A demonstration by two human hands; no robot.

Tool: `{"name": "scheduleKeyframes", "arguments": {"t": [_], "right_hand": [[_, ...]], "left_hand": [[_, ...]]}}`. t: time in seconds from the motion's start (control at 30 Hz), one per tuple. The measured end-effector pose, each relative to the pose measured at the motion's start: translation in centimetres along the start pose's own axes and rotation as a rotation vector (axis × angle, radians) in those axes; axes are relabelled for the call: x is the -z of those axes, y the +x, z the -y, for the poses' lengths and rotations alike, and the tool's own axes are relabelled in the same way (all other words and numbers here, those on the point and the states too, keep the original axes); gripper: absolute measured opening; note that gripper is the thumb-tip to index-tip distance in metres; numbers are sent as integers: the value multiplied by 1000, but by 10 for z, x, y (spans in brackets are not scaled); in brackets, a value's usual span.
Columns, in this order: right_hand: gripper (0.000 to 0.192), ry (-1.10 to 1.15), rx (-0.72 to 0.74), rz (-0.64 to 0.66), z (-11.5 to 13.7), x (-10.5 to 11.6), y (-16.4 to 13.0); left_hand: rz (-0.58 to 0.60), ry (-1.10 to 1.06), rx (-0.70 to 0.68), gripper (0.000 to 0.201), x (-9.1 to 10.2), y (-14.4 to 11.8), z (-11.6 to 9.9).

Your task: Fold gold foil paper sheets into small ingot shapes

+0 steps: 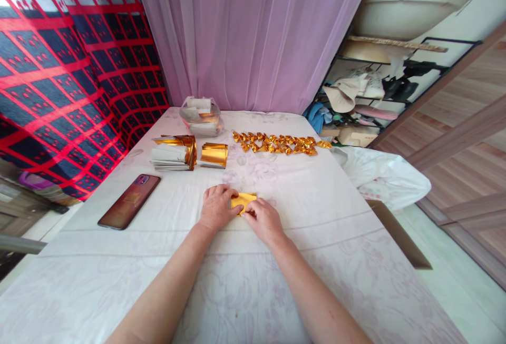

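A small sheet of gold foil paper (244, 202) lies on the table between my two hands. My left hand (217, 206) rests at the sheet's left side, its thumb and forefinger holding the paper against the tabletop. At the right edge, my right hand (264, 218) pinches the paper between thumb and fingers. Farther back stand a fanned stack of gold and grey paper (172, 154) and a smaller stack of gold paper (214, 155). To their right, several folded gold paper pieces (276, 144) lie in rows.
The table wears a pale floral cloth (245, 291). A phone (129, 202) lies at the left, and a clear plastic bag of paper (201, 117) sits at the back. Beyond the right edge are a white plastic bag (387, 175) and a loaded shelf (363, 104). Purple curtain (253, 33) hangs behind.
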State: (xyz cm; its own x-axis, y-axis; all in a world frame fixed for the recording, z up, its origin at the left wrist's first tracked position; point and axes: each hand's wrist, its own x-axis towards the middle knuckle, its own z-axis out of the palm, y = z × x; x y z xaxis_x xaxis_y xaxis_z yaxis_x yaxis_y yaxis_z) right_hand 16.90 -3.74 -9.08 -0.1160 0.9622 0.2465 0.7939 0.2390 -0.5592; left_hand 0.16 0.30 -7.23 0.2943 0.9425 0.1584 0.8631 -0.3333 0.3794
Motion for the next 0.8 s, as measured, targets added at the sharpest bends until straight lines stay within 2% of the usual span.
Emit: {"name": "scheduleKeyframes", "arguments": {"t": [0.13, 0.3, 0.5, 0.57, 0.7, 0.8], "right_hand": [[12, 78, 38, 64, -6, 7, 1], [26, 164, 81, 155, -14, 17, 2], [30, 183, 107, 147, -17, 17, 0], [31, 184, 104, 132, -17, 15, 0], [36, 185, 98, 111, -20, 11, -1], [42, 192, 98, 104, -21, 9, -2]], "left_hand": [[3, -2, -4, 31, 0, 0, 0], [5, -6, 5, 31, 0, 1, -1], [23, -20, -50, 30, 3, -5, 6], [7, -31, -51, 40, 2, -12, 5], [-104, 16, 85, 69, -6, -29, -9], [-108, 85, 160, 81, -11, -34, -20]]}}
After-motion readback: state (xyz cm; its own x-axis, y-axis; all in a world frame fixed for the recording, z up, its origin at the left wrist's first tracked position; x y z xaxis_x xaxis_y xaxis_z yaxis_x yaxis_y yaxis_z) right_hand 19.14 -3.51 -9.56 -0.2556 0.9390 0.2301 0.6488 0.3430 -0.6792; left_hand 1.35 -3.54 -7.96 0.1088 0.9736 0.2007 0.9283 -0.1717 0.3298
